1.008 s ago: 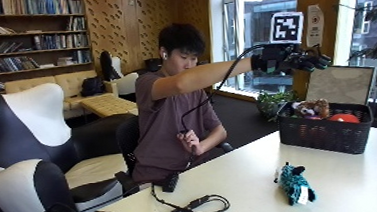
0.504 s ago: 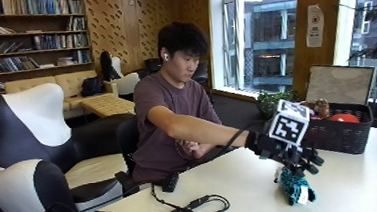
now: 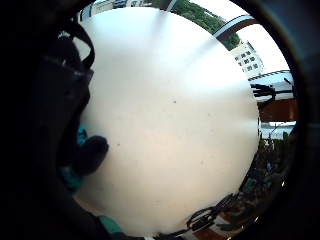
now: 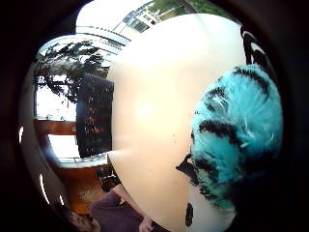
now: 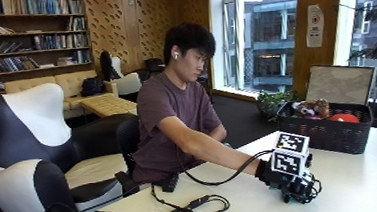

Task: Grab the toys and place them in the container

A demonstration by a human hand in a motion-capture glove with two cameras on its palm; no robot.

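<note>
One toy is under my gloved right hand (image 5: 294, 181) at the near part of the white table (image 5: 374, 183): a turquoise plush toy with black stripes (image 4: 236, 140), lying on the tabletop. From the outside view my right arm is stretched forward and down, and the hand sits low on the table surface, covering the toy so that almost none of it shows from there. The thumb-side palm view has the striped fur filling a large part of the picture, so the toy is close against my palm. The little-finger-side palm view shows a dark gloved fingertip (image 3: 92, 152) curled inward beside bits of turquoise fur, with bare tabletop beyond it. Fingers appear curled round the toy, though the views are too crowded to confirm every point of contact. The toy looks to be still resting on the table rather than lifted; I cannot tell for certain. The black woven container (image 5: 323, 129) stands further along the table toward the window, well apart from my hand. Inside it, a brown plush toy (image 5: 312, 108) and a red round toy (image 5: 342, 118) show above the rim. A flat panel (image 5: 340, 85) stands upright just behind the container. My bare left hand is out of sight below the table edge. A black cable (image 5: 189, 208) lies looped on the table near me.
</note>
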